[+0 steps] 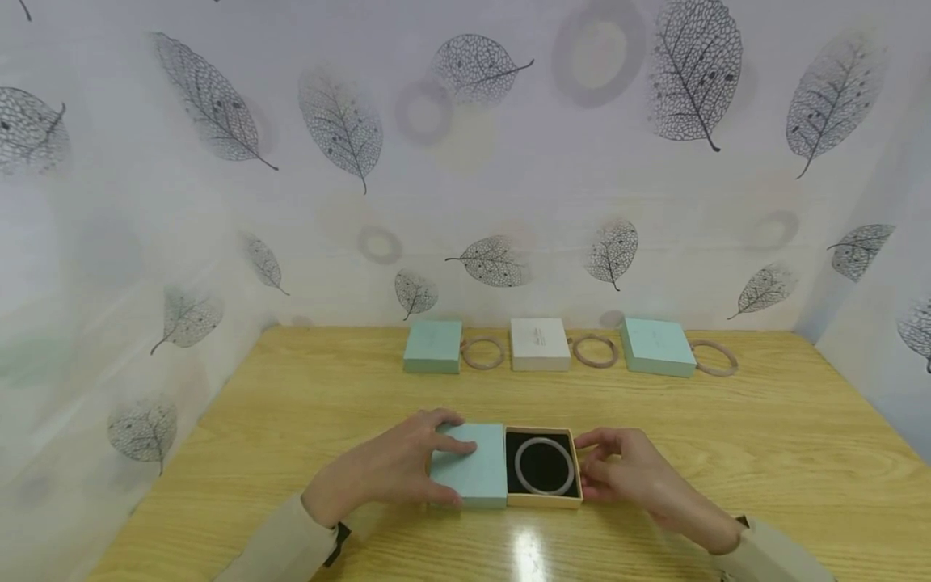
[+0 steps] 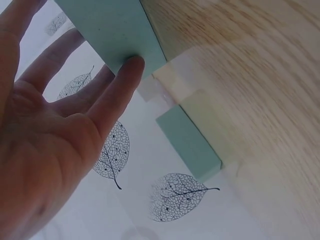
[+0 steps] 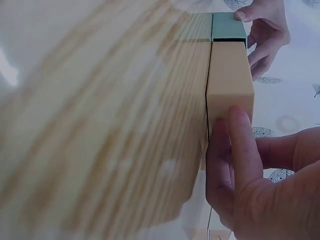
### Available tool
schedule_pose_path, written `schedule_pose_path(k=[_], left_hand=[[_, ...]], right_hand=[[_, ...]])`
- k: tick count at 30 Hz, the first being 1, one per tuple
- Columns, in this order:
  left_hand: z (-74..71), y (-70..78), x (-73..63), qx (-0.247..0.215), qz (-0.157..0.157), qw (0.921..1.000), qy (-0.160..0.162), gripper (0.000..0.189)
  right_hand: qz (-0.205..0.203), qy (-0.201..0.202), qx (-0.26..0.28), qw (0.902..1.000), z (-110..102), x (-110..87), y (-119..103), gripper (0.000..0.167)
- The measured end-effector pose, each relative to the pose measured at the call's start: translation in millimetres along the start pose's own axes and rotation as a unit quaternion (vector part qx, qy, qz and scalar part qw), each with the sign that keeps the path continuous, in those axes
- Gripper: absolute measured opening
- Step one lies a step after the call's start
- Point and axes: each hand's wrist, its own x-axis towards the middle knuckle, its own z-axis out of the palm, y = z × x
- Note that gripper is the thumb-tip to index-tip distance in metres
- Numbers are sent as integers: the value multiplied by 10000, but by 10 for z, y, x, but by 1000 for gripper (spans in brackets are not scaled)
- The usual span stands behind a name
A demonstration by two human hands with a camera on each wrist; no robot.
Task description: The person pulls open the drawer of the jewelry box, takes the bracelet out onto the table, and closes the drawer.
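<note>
A mint-green box sleeve (image 1: 476, 469) lies on the table, its tan drawer (image 1: 544, 500) slid out on the right side. Inside the drawer, a pale round bangle (image 1: 544, 466) rests on black padding. My left hand (image 1: 407, 465) grips the sleeve from its left end, thumb at the near side and fingers over the top and far side. In the left wrist view the thumb presses on the sleeve (image 2: 112, 30). At the drawer's right end, my right hand (image 1: 629, 473) holds its thumb and curled fingertips against the end face of the drawer (image 3: 230, 75); what they pinch there is hidden.
Along the back of the wooden table (image 1: 349, 396) stand a mint box (image 1: 433, 346), a white box (image 1: 541, 344) and another mint box (image 1: 658, 346). Beside each lies a bangle: left (image 1: 483, 366), middle (image 1: 596, 364) and right (image 1: 716, 372). A leaf-patterned cloth (image 1: 509, 178) hangs behind.
</note>
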Motion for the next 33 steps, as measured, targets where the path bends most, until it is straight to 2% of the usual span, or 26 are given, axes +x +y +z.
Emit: schedule_pose_path(k=[4,7,9,12,15,17,20,22,27,33], left_hand=[[14,-3,-15,33,37,10000,24,64],[16,-4,-22,21,36,10000,21,63],[11,-6,-24,5,27,10000,0,63],[-4,-8,-24,26,49,10000,-23,63],[-19,-8,-20,73,88,9999,-31,64],[-24,-7,-16,89,110,9999,-39,64],[-23,-6,-12,76,139,9999,-60,64],[-21,-6,-12,43,137,9999,-79,64],[-14,-13,-21,-51,107,9999,-95,65],[-8,-33,-23,-17,133,9999,-67,65]], right_hand=[[-95,179,-413,9989,-17,-9,-28,39],[-412,567,-1260,9896,-28,-9,-76,33],[-800,790,-1960,9741,-32,-1,-113,26],[-1681,924,-2927,9368,-26,21,-168,14],[-2450,752,-3446,9031,-1,72,-206,6],[-2666,569,-3608,8919,26,108,-222,5],[-2654,413,-3771,8864,73,144,-238,8],[-2534,407,-3844,8868,105,150,-248,9],[-2356,564,-3957,8859,161,155,-257,15],[-2405,690,-3981,8825,188,198,-248,13]])
